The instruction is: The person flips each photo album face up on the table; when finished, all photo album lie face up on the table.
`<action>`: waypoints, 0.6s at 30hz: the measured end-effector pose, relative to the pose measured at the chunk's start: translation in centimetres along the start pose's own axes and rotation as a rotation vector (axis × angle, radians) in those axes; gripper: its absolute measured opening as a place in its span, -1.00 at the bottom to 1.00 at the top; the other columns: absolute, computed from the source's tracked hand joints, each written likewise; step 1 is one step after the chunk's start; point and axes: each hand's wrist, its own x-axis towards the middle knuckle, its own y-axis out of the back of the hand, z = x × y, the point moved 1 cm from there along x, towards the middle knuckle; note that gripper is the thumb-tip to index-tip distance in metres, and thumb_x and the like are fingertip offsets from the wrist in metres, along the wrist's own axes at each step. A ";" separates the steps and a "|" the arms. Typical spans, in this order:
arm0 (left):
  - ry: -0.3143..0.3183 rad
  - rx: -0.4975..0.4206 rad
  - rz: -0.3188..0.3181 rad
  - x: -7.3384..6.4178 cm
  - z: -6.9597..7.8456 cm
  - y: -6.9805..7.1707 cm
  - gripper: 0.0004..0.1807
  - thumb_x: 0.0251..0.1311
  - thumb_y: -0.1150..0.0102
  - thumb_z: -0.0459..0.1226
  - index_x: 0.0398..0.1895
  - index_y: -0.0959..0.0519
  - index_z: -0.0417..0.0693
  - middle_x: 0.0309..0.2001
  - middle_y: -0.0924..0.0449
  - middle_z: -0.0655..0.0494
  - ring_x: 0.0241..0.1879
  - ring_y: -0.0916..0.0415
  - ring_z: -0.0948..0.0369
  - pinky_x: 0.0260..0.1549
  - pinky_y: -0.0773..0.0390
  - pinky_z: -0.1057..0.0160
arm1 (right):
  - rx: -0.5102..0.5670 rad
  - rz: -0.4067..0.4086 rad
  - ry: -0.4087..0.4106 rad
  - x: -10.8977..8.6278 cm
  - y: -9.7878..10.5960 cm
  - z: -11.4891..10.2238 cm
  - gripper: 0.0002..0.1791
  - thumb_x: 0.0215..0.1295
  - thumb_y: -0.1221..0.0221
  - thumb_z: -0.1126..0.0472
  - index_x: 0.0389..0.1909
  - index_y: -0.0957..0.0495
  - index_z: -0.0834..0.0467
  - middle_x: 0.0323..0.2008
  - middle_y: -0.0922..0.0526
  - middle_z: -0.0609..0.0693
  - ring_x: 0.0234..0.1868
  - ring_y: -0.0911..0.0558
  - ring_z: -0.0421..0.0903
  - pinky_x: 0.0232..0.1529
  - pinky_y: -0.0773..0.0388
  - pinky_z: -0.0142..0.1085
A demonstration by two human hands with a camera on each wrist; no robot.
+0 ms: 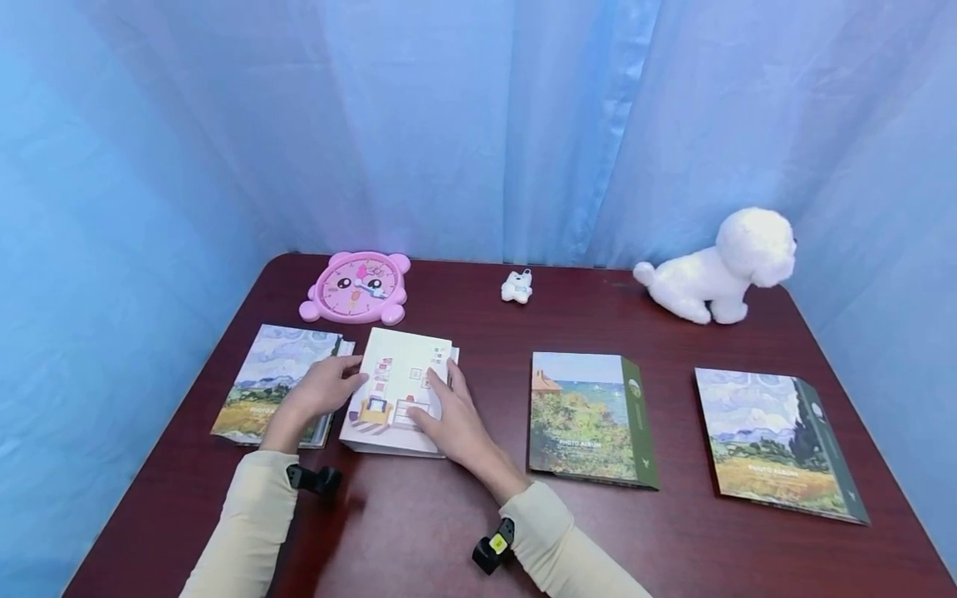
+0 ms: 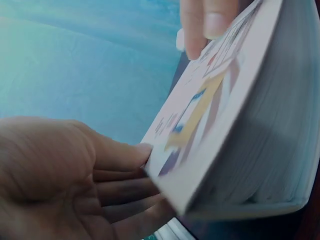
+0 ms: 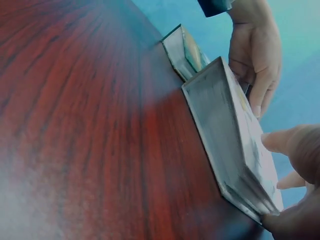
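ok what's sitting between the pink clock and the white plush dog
A small white toy stands between the pink clock and the plush dog, in the head view.

A dark red-brown table with streaked wood grain and a rounded far left corner stands here before me. Along its far edge rest a pink plastic clock with round ears and a cartoon face on the left, a tiny white bear-shaped figure near the middle, and a fluffy white toy dog on the right, facing right.

Nearer, four thick rectangular albums lie in a row: a painted-landscape album, just beside it a white album with drawn furniture, then, well apart, a green-edged seaside album and a green-edged cypress-landscape album, slightly askew.
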 end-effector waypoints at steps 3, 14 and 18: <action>0.047 0.015 0.039 0.1 0.4 0.0 -0.43 0.41 0.09 -0.18 0.37 -0.23 -0.35 0.25 -0.36 -0.36 0.25 -0.32 -0.21 0.21 -0.32 -0.17 | 0.013 0.018 0.027 0.0 0.5 -0.2 -0.29 0.29 -0.19 0.05 0.38 -0.24 0.27 0.46 0.02 0.32 0.45 -0.11 0.18 0.38 -0.19 -0.01; -0.026 -0.063 0.260 1.0 3.7 -1.1 -0.38 0.37 0.03 -0.10 0.40 -0.22 -0.23 0.37 -0.21 -0.26 0.36 -0.15 -0.17 0.32 -0.17 -0.16 | 0.006 0.112 0.041 0.4 4.4 0.1 -0.39 0.33 -0.12 0.02 0.35 -0.33 0.17 0.48 -0.01 0.22 0.44 -0.15 0.16 0.37 -0.19 0.03; -0.087 -0.144 0.275 1.5 4.9 -2.2 -0.40 0.37 0.01 -0.11 0.39 -0.25 -0.21 0.34 -0.27 -0.23 0.31 -0.27 -0.13 0.25 -0.33 -0.06 | -0.014 0.137 0.011 0.2 6.4 0.7 -0.41 0.35 -0.10 0.00 0.36 -0.32 0.08 0.50 0.02 0.12 0.45 -0.15 0.11 0.35 -0.21 0.06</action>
